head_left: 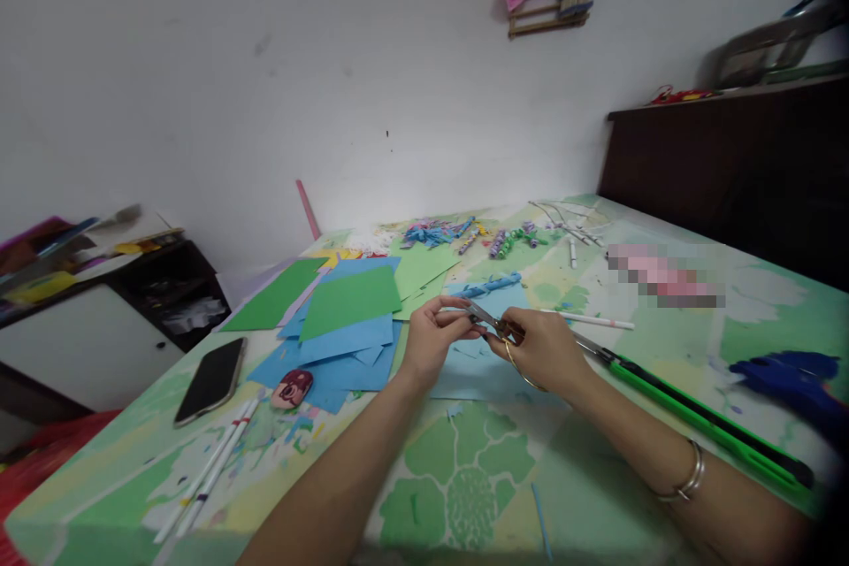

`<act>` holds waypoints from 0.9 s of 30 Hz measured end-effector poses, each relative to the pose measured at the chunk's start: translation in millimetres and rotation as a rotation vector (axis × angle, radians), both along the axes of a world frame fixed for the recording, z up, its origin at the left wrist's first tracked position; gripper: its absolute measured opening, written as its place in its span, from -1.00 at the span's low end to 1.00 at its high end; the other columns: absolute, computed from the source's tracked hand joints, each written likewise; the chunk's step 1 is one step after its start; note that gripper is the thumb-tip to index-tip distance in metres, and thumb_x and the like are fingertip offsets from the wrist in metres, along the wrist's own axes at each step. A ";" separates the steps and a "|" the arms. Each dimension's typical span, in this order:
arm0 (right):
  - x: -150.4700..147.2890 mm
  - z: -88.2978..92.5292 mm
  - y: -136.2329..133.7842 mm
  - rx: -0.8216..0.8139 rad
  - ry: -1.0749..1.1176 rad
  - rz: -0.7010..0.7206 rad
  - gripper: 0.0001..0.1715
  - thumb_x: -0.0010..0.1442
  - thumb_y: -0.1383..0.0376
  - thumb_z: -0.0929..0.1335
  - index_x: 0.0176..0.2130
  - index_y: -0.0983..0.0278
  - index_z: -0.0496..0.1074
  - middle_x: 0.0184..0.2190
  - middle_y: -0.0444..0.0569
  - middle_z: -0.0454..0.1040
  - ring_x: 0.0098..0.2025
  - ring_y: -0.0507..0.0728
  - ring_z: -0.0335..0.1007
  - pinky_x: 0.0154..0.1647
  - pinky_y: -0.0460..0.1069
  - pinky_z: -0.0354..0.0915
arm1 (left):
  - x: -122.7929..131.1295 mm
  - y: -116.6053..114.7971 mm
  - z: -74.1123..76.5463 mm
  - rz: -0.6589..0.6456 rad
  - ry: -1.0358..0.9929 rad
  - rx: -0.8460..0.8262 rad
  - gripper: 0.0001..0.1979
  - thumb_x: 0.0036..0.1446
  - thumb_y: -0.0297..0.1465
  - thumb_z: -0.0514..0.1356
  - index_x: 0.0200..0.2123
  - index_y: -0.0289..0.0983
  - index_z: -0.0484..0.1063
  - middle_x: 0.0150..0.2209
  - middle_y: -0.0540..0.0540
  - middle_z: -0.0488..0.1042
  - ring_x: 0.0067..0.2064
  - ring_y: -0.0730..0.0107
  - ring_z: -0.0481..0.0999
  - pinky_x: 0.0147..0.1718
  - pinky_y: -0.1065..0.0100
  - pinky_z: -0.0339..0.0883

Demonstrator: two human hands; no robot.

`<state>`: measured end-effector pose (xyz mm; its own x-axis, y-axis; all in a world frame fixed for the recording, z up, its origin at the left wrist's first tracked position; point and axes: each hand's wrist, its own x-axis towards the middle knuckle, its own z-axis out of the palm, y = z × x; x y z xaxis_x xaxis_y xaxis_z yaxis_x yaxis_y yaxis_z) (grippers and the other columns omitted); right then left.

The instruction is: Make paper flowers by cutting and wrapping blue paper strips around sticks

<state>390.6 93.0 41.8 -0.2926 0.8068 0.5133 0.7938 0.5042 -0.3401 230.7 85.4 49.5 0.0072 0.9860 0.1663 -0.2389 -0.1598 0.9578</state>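
Note:
My right hand is closed around a pair of small scissors, whose blades point left toward my other hand. My left hand is pinched near the blade tips; whatever lies between its fingers is too small or hidden to name. Beneath both hands lies a light blue paper sheet with small cut scraps. Just behind them is a blue fringed paper roll. A white stick and a green box cutter lie to the right of my right hand.
Left of my hands are green sheets, blue sheets, a phone, a small pink-and-brown case and white sticks. Blue strips and decorated rolls sit at the back. A dark blue object lies right.

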 end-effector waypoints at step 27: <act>0.7 0.4 0.3 0.004 -0.013 0.006 -0.73 0.00 0.18 0.30 -0.61 0.26 0.26 -0.68 -0.14 0.34 -0.60 0.01 0.21 -0.54 -0.10 -0.09 | -0.5 1.3 -2.5 -0.019 -0.020 -0.004 -0.70 -0.20 -0.45 0.32 -0.34 -0.37 0.35 -0.49 -0.10 0.54 -0.48 0.36 0.53 -0.38 0.34 0.43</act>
